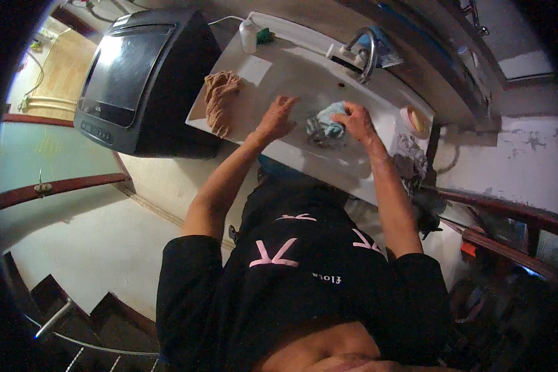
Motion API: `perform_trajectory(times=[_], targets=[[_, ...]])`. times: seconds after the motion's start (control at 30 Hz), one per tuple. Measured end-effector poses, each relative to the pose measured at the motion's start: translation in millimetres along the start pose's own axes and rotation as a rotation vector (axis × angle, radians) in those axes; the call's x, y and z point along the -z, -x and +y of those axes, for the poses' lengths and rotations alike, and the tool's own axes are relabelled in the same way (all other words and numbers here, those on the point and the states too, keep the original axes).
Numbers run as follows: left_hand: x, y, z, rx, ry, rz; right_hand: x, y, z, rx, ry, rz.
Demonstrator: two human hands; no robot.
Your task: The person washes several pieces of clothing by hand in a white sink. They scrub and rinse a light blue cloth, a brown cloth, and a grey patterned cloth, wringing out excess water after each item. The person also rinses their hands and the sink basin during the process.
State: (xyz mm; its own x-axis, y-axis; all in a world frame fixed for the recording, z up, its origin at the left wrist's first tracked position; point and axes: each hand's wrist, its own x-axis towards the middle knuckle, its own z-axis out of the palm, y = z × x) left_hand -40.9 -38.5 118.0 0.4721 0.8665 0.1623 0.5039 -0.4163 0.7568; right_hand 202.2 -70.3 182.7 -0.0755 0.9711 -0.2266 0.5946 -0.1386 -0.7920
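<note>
In the basin of a white sink, my right hand grips a light blue cloth by its right side. Beneath the blue cloth shows a grey patterned bit of fabric; whether it is a separate piece I cannot tell. My left hand hovers over the basin to the left, its fingers apart and nothing in them. A brown cloth lies crumpled at the sink's left end. On the right rim a grey patterned cloth is bunched close by my right forearm.
A curved metal faucet rises from the back rim. A bar of soap rests in a round dish at right. A white bottle and a green object stand back left. A black top-lid washing machine adjoins the sink's left.
</note>
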Motion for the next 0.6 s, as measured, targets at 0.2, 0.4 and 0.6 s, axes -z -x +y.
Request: perform_trajectory(times=[0.2,0.4,0.6], targets=[[-63.3,-36.9,11.6,0.391,0.727,-0.162,60.6,54.2,-68.3,0.131,-0.740,0.142],[-29.5,-52.7,68.1,0.404,0.941,-0.074,47.5,67.3,39.9,-0.376,-0.987,0.328],[-65.3,-33.0,142.3,-0.084,0.772,-0.054,-51.5,36.1,75.2,-0.177,-1.391,0.030]])
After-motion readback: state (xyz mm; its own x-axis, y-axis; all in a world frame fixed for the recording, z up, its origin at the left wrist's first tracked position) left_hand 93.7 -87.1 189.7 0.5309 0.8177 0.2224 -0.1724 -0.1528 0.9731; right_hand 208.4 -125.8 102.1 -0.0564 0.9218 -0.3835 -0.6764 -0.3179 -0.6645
